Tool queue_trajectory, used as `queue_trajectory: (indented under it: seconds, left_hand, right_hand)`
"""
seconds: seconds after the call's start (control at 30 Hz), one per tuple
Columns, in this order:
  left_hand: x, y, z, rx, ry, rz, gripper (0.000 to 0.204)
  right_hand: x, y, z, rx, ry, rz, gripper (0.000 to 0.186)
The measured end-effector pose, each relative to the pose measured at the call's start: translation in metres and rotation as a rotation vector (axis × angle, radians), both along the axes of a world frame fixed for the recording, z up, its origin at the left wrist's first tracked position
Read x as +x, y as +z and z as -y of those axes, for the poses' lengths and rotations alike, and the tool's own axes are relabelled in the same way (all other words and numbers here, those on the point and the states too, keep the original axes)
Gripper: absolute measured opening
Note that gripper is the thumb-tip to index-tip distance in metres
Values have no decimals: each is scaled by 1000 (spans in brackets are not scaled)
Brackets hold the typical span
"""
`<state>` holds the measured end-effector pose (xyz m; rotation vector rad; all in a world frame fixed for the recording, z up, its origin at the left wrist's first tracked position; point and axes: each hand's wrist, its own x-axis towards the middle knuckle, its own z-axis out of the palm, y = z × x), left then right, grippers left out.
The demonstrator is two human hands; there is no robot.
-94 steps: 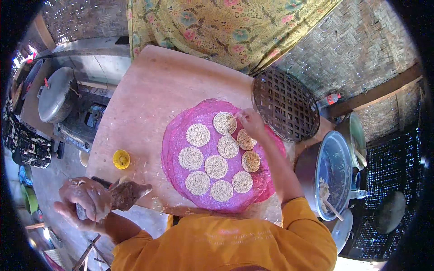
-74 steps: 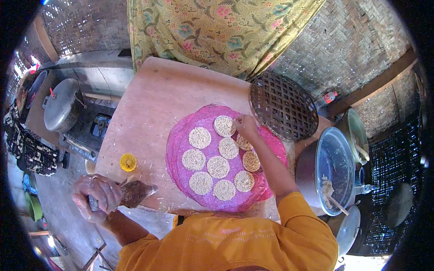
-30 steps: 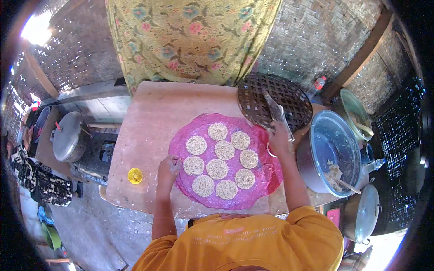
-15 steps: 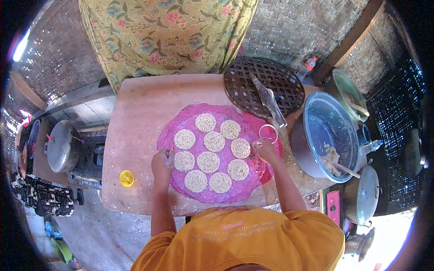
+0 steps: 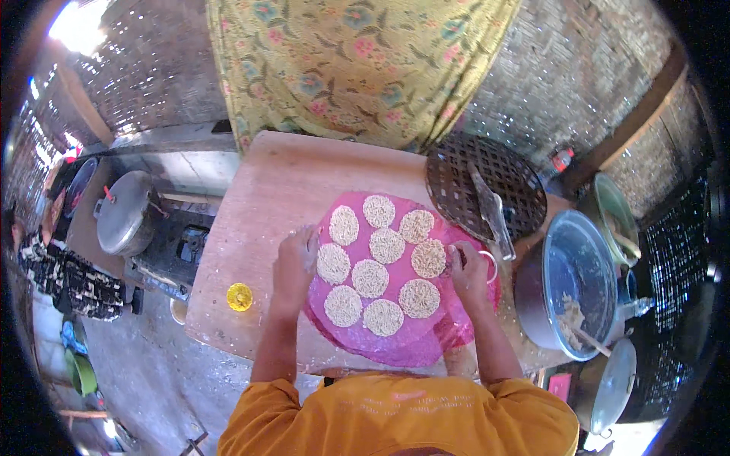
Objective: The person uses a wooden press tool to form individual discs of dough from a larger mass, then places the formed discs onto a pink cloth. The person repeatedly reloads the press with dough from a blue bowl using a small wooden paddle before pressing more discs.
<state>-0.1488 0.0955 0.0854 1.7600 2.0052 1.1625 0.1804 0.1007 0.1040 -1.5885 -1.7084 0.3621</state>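
Note:
A pink sheet (image 5: 395, 344), thin and wrinkled, lies on the table with several round, flat noodle-like cakes (image 5: 370, 278) spread over it. At the sheet's left edge my left hand (image 5: 295, 262) is closed, its fingers pinching the rim. My right hand (image 5: 466, 270) is closed on the right edge, close to the outermost cakes. Just beyond the right hand is a thin white ring (image 5: 490, 266), partly hidden by it. The fingertips of both hands are hard to make out.
The wooden table (image 5: 251, 197) bears a yellow round piece (image 5: 239, 297) at left. At right are a woven basket tray (image 5: 456, 178) with tongs (image 5: 493, 209), a large blue tub (image 5: 544, 296) of dough, a green basin (image 5: 603, 186) and a metal pot (image 5: 610, 391). A lidded pot (image 5: 125, 220) stands far left.
The view has swung, so the table sits further right in the picture. Both hands remain at the sheet's edges, and the sheet looks drawn a little narrower between them.

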Motion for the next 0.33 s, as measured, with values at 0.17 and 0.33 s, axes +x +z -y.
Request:
queue_trajectory:
  seconds: [0.17, 0.33]
  left_hand:
    - [-68, 55, -47, 82, 15, 36, 23]
    - [-143, 59, -97, 110, 191, 50, 22]
  right_hand:
    - [-58, 11, -78, 137, 146, -109, 16]
    - [-138, -10, -193, 147, 282, -124, 20]
